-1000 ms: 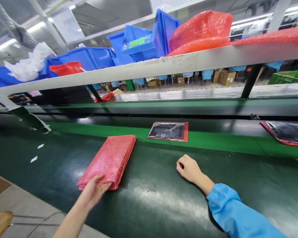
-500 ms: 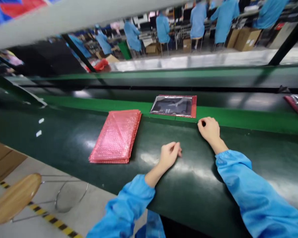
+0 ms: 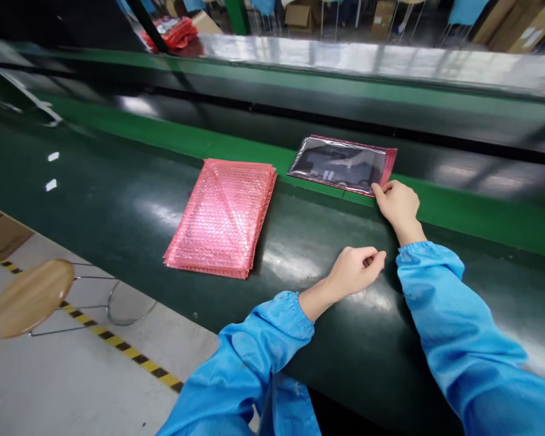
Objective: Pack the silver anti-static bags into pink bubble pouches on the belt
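A dark flat screen panel in clear film (image 3: 338,165) lies on a pink bubble-wrap sheet, on the green strip of the bench. At its near right corner my right hand (image 3: 398,204) pinches the edge between thumb and fingers. My left hand (image 3: 356,270) hovers over the dark bench top, fingers curled together; whether anything is in them cannot be made out. Left of both hands sits a stack of pink bubble-wrap bags (image 3: 224,218), squared up and lying flat.
Two small white scraps (image 3: 52,169) lie on the dark green bench (image 3: 131,236) at left. A round wooden stool (image 3: 34,297) stands on the floor beyond the near edge. Across the raised back ledge are red bubble-wrap packs (image 3: 177,33) and cardboard boxes (image 3: 302,17).
My right hand has reached the wrapped panel's corner and now grips it. My left hand has moved right, nearer to the right one. The view has tilted down.
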Demonstrator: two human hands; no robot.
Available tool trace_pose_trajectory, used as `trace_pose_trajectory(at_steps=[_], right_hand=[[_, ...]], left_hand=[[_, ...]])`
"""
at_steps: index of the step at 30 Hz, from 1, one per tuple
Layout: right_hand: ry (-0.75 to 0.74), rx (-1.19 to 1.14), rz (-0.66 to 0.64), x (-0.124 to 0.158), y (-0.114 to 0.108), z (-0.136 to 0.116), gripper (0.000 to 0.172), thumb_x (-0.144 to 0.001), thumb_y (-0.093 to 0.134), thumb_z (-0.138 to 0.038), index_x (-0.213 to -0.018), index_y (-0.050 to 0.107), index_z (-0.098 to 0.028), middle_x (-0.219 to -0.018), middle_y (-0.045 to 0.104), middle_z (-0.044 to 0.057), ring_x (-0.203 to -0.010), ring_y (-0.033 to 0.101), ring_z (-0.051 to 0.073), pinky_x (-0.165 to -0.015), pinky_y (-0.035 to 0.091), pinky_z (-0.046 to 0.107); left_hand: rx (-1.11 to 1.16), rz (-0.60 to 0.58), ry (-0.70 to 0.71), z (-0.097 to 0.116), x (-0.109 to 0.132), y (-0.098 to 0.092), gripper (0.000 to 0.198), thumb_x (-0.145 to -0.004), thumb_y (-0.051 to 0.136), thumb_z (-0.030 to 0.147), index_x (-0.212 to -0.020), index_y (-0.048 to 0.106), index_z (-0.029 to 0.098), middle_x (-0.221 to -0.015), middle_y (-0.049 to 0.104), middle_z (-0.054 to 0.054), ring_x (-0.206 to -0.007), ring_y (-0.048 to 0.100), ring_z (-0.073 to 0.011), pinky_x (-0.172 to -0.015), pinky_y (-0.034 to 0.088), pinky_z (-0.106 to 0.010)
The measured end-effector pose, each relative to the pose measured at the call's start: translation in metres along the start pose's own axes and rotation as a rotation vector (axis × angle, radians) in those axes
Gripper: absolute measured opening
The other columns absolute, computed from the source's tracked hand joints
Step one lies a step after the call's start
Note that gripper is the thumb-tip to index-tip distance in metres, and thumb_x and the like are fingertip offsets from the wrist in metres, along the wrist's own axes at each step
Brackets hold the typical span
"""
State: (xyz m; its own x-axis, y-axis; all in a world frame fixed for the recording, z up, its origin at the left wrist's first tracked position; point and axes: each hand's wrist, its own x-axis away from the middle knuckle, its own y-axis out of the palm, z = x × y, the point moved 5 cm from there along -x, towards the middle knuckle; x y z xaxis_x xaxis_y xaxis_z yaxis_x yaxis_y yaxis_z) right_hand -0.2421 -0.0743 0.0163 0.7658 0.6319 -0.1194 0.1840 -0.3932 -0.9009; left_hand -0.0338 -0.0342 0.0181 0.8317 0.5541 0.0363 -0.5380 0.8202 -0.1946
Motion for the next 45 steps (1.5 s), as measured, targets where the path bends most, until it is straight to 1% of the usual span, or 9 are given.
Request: trace_pose_trajectory(at_steps=[4,8,12,17,22,29,38,41,45], right_hand=[[-0.102,-0.297,0.005,0.002,0.002,-0.018,0.021,-0.091,0.061,-0.037,-0.078,0.061,-0.02,-0.077,0.067,0.008,-0.075,0.059,0.024,-0.075,0.041,0.035],[-0.102,-0.665,0.072,0.018,-0.007,-0.027,0.029,-0.085,0.058,-0.046,-0.069,0.055,-0.021,-0.065,0.059,0.003,-0.065,0.053,0.019,-0.07,0.041,0.033],[-0.119,-0.815,0.109,0.058,-0.013,-0.043,0.043,-0.085,0.049,-0.059,-0.063,0.054,-0.022,-0.058,0.056,0.004,-0.057,0.051,0.017,-0.058,0.042,0.03],[-0.224,-0.921,0.086,0.128,-0.022,-0.046,0.043,-0.084,0.056,-0.056,-0.06,0.059,-0.021,-0.053,0.056,0.002,-0.048,0.048,0.014,-0.048,0.04,0.026],[-0.294,-0.949,-0.005,0.181,-0.033,-0.011,0.035,-0.089,0.06,-0.045,-0.065,0.062,-0.02,-0.062,0.061,0.002,-0.052,0.05,0.012,-0.05,0.041,0.023],[-0.074,-1.05,-0.131,0.192,-0.04,0.049,0.023,-0.08,0.07,-0.038,-0.084,0.055,-0.02,-0.063,0.054,-0.004,-0.054,0.048,0.01,-0.053,0.038,0.022],[-0.078,-1.386,-0.585,0.195,-0.037,0.038,0.068,-0.08,0.058,-0.083,-0.07,0.057,-0.016,-0.064,0.063,0.005,-0.045,0.053,0.01,-0.041,0.031,0.02],[0.016,-1.376,-0.624,0.194,-0.029,0.035,0.067,-0.075,0.066,-0.082,-0.068,0.057,-0.016,-0.058,0.06,0.003,-0.042,0.05,0.009,-0.04,0.035,0.02],[0.099,-1.375,-0.64,0.198,-0.027,0.034,0.052,-0.065,0.085,-0.061,-0.073,0.061,-0.015,-0.058,0.059,0.0,-0.048,0.053,0.01,-0.045,0.043,0.021]], left_hand=[[0.126,0.02,-0.055,-0.006,-0.003,-0.002,0.037,-0.095,0.056,0.041,-0.067,0.059,0.018,-0.056,0.061,0.0,-0.054,0.058,-0.0116,-0.059,0.046,-0.023],[0.434,0.089,-0.173,-0.011,-0.011,-0.016,0.033,-0.087,0.068,0.049,-0.085,0.064,0.016,-0.068,0.068,-0.003,-0.061,0.065,-0.0155,-0.054,0.048,-0.022],[0.832,0.23,-0.308,-0.009,-0.02,-0.042,0.033,-0.09,0.068,0.044,-0.105,0.064,0.015,-0.097,0.076,-0.013,-0.082,0.074,-0.0227,-0.068,0.058,-0.03],[1.091,0.443,-0.38,-0.001,-0.022,-0.064,0.025,-0.101,0.051,0.032,-0.094,0.067,0.014,-0.085,0.075,-0.009,-0.074,0.072,-0.0194,-0.076,0.059,-0.031],[0.984,0.604,-0.444,0.001,-0.006,-0.057,0.019,-0.096,0.052,0.013,-0.086,0.069,0.011,-0.077,0.075,-0.006,-0.064,0.07,-0.0162,-0.066,0.058,-0.026],[0.845,0.561,-0.545,0.006,0.014,-0.035,0.017,-0.094,0.055,0.015,-0.089,0.071,0.01,-0.083,0.078,-0.01,-0.069,0.074,-0.0203,-0.069,0.062,-0.03],[0.659,0.502,-0.555,0.009,0.019,-0.032,0.012,-0.09,0.061,0.018,-0.087,0.071,0.012,-0.075,0.076,-0.008,-0.071,0.075,-0.0235,-0.071,0.063,-0.033],[0.64,0.45,-0.538,0.01,0.02,-0.031,0.013,-0.085,0.068,0.023,-0.089,0.072,0.011,-0.077,0.076,-0.009,-0.077,0.076,-0.0267,-0.074,0.064,-0.035],[0.673,0.444,-0.543,0.005,0.022,-0.029,0.019,-0.085,0.068,0.025,-0.097,0.073,0.011,-0.085,0.077,-0.011,-0.083,0.077,-0.0272,-0.079,0.063,-0.036]])
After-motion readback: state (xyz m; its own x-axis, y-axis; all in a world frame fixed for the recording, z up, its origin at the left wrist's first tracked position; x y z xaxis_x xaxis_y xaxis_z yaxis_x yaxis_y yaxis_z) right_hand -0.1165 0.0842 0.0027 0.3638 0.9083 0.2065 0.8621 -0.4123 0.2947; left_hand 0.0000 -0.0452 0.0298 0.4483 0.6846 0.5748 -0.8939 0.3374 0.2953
